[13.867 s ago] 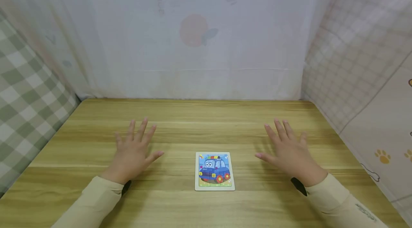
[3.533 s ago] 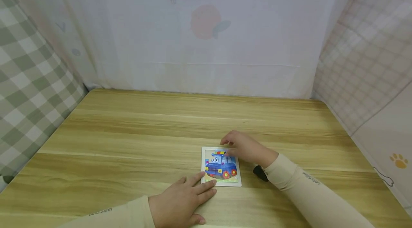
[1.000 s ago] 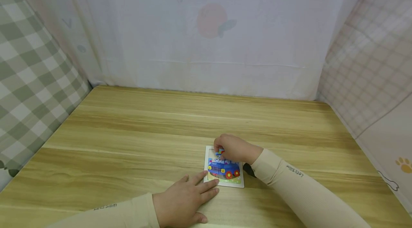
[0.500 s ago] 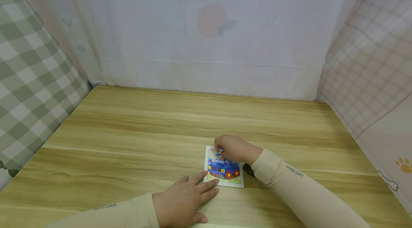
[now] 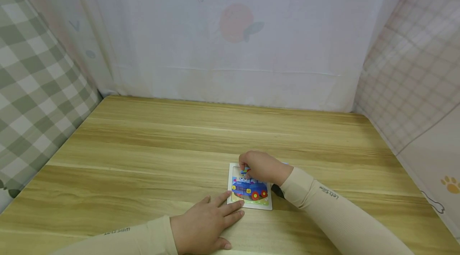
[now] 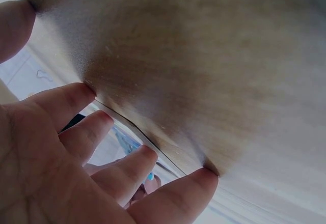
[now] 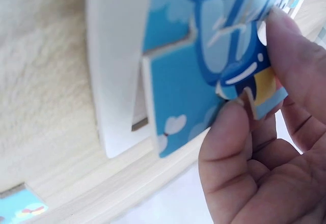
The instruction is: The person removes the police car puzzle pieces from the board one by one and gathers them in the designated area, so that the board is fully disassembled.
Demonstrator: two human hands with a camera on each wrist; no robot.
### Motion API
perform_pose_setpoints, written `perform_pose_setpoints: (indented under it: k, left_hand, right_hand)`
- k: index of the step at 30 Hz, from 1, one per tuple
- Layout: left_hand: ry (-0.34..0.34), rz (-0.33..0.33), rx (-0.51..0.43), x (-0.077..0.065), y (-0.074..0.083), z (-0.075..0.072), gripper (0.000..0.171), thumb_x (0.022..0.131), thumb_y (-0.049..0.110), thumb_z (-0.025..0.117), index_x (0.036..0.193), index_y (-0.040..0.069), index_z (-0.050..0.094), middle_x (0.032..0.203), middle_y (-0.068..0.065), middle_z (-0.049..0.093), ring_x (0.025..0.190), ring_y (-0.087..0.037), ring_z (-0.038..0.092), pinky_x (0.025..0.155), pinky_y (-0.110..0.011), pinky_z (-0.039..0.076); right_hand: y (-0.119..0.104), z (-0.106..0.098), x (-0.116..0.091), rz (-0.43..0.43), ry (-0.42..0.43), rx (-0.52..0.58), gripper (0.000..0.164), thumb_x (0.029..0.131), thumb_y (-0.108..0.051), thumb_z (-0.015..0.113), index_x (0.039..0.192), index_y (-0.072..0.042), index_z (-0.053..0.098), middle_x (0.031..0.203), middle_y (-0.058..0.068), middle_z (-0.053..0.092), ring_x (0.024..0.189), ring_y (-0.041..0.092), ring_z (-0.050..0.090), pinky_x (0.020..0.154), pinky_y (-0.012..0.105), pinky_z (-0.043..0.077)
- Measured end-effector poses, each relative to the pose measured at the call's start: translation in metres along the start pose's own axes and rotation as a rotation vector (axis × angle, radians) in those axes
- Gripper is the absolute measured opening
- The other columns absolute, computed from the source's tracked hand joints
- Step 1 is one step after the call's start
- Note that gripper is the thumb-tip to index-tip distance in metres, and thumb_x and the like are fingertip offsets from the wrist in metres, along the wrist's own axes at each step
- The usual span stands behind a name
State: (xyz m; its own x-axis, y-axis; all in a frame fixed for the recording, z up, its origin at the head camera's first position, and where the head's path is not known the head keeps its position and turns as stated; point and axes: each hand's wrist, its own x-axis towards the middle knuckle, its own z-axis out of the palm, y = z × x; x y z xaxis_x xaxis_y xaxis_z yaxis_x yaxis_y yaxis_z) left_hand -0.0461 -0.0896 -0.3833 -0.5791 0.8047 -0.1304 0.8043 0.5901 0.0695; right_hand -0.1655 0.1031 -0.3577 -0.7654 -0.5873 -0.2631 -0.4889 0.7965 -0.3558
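Note:
A small jigsaw puzzle of a blue cartoon police car sits in a white frame on the table. Its top left corner shows bare backing. My left hand lies flat with spread, straight fingers, fingertips touching the frame's lower left edge. At the top edge my right hand pinches a puzzle piece with blue and yellow print between thumb and finger. Beside it, the light blue corner piece stands tilted, its edge lifted off the frame. The right hand hides the puzzle's upper right in the head view.
A loose light blue piece lies on the wooden table outside the frame. White printed cloth hangs behind the table, a green checked cloth at the left and a patterned cloth at the right.
Both hands have come in from the sides to the puzzle, which was whole at first; its top left corner is now bare. The right hand has shifted left and pinches a piece; little moved lately.

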Motion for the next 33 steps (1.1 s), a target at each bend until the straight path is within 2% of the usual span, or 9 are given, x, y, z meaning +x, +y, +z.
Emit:
perform_pose_setpoints:
  k: [5, 13, 22, 27, 33]
  left_hand:
    - [-0.022, -0.005, -0.013, 0.0006, 0.0001, -0.0006, 0.067, 0.090, 0.059, 0.053, 0.147, 0.025, 0.043, 0.155, 0.006, 0.034, 0.140, -0.028, 0.034, 0.087, -0.051, 0.050]
    - [-0.008, -0.004, -0.004, 0.0003, -0.0001, 0.0000, 0.066, 0.090, 0.058, 0.053, 0.147, 0.025, 0.044, 0.154, 0.006, 0.035, 0.139, -0.028, 0.035, 0.087, -0.050, 0.050]
    - [0.004, -0.001, -0.008, 0.0002, -0.0005, 0.0000, 0.066, 0.090, 0.058, 0.054, 0.146, 0.024, 0.044, 0.154, 0.006, 0.035, 0.139, -0.029, 0.035, 0.086, -0.051, 0.050]
    - [-0.001, -0.004, -0.020, 0.0002, -0.0003, -0.0008, 0.066, 0.090, 0.057, 0.054, 0.146, 0.024, 0.044, 0.154, 0.005, 0.035, 0.139, -0.029, 0.035, 0.087, -0.051, 0.050]
    - [-0.010, -0.005, -0.029, 0.0004, -0.0003, -0.0013, 0.066, 0.090, 0.057, 0.054, 0.147, 0.024, 0.044, 0.154, 0.005, 0.034, 0.139, -0.030, 0.035, 0.087, -0.051, 0.050]
  right_hand:
    - [0.0007, -0.0012, -0.0018, 0.002, -0.003, 0.009, 0.017, 0.081, -0.005, 0.076, 0.082, -0.012, 0.059, 0.076, -0.004, 0.055, 0.068, 0.015, 0.050, 0.066, 0.031, 0.046]
    - [0.0039, -0.0027, -0.0030, 0.009, -0.034, 0.042, 0.015, 0.082, -0.001, 0.073, 0.085, -0.011, 0.062, 0.080, -0.003, 0.057, 0.074, 0.015, 0.050, 0.073, 0.034, 0.048]
    - [0.0082, -0.0028, -0.0043, 0.002, -0.026, 0.076, 0.013, 0.084, -0.005, 0.073, 0.082, -0.012, 0.062, 0.077, -0.004, 0.055, 0.072, 0.014, 0.049, 0.070, 0.031, 0.046]
    - [0.0070, -0.0022, -0.0062, -0.037, -0.021, 0.045, 0.013, 0.085, -0.003, 0.071, 0.083, -0.010, 0.060, 0.075, -0.004, 0.053, 0.070, 0.014, 0.048, 0.066, 0.030, 0.044]
    - [0.0054, -0.0002, -0.0067, -0.041, -0.023, 0.019, 0.012, 0.086, -0.003, 0.070, 0.085, -0.009, 0.059, 0.074, -0.003, 0.052, 0.068, 0.014, 0.048, 0.065, 0.031, 0.044]
